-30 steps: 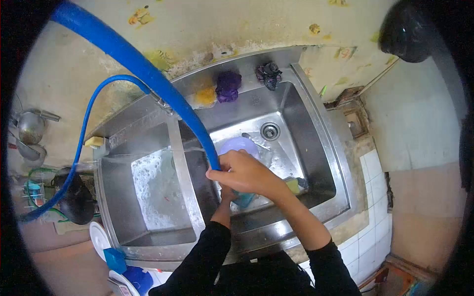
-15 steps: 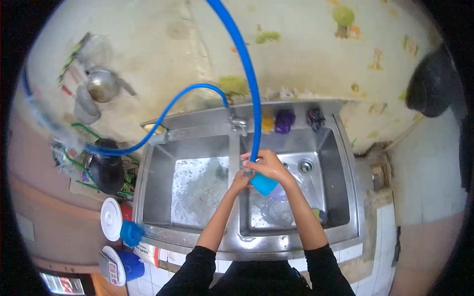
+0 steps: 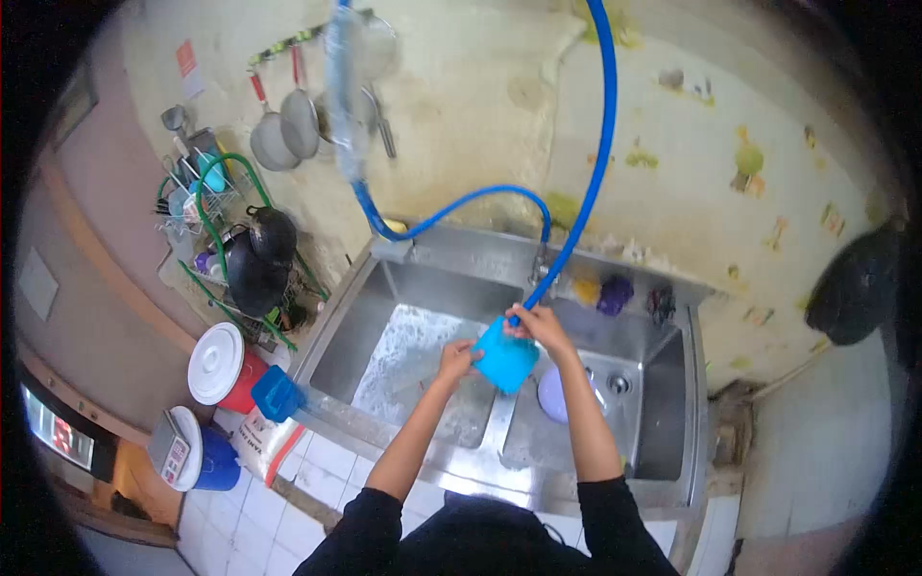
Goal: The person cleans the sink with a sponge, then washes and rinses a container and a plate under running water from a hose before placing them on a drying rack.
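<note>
My left hand (image 3: 457, 362) grips the left edge of a light-blue plastic container (image 3: 506, 355), tilted above the divider between two steel basins. At the container's upper right, my right hand (image 3: 541, 324) is closed around the lower end of a blue hose (image 3: 603, 144). The hose mouth points at the container; its tip is partly hidden by my fingers. Below my right forearm, a light-purple bowl (image 3: 553, 396) lies in the right basin (image 3: 663, 413), partly covered by the arm. Foamy water (image 3: 408, 336) covers the floor of the left basin.
A faucet (image 3: 541, 264) carries a second blue hose run. Yellow and purple scrubbing cloths (image 3: 615, 295) lie on the back ledge. A blue tub (image 3: 277, 394) sits by the left rim, near lidded buckets (image 3: 217, 363). Pans (image 3: 257, 269) fill a rack; strainers (image 3: 300, 125) hang above.
My view has swung left, showing more of the rack and buckets. The container has been raised and turned, showing more of its face, and the purple bowl has come into clearer view.
</note>
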{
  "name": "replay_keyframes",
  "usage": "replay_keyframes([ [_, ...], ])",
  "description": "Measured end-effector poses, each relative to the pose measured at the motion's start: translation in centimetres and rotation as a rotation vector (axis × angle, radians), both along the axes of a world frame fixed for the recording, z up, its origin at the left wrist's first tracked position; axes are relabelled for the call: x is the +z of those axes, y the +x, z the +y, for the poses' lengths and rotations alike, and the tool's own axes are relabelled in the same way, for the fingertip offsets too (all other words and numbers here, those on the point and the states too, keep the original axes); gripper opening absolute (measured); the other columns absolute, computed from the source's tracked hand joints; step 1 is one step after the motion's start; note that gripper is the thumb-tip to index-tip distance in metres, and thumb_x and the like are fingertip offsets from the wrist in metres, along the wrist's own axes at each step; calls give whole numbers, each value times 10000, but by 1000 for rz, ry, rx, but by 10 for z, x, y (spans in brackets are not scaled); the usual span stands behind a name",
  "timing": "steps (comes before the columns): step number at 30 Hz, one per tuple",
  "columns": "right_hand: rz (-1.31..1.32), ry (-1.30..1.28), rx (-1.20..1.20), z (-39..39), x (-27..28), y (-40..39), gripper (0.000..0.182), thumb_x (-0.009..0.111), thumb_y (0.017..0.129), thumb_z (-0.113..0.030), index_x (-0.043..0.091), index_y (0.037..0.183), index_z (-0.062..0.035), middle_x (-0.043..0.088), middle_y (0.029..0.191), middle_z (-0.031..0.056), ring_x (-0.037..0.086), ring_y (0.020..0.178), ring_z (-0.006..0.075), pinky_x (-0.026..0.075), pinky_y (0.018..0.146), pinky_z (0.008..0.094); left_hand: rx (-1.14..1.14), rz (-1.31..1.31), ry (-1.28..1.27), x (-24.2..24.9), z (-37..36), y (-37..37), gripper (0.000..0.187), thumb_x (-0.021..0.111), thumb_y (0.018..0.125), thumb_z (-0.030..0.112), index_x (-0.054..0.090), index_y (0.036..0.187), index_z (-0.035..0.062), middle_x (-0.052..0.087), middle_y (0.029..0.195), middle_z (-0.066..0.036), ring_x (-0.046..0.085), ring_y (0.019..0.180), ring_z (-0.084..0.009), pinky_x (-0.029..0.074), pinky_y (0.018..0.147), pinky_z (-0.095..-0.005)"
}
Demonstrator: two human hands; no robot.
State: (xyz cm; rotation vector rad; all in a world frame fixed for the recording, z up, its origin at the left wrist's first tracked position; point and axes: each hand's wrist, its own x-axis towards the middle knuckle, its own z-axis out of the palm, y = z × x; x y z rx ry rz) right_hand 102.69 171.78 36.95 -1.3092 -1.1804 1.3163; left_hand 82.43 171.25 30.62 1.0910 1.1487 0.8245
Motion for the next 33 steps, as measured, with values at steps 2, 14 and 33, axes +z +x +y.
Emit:
replay_keyframes([
  [2,-23,-14,-24,4,3,-6,373,512,884,-361,620,975,-15,654,874,94,637,732,132,486,623,218,61,105,53,11,-1,-5,220,620,748,79,617,967,51,608,758,-33,596,743,-142,523,619,-302],
  [14,3,-82,72,14,15,-43,337,542,857,-355,652,1000,-71,581,699,-9,530,644,70,427,620,198,122,487,1081,17,4,-32,196,497,578,-79,511,753,6,506,785,-159,520,797,-355,424,690,-405],
  [33,-192,-53,36,15,18,-20,211,644,756,-255,674,842,-64,643,730,26,592,611,95,475,554,218,42,897,1527,23,-2,-58,184,611,627,6,515,776,54,474,812,-130,518,821,-315,480,639,-382],
])
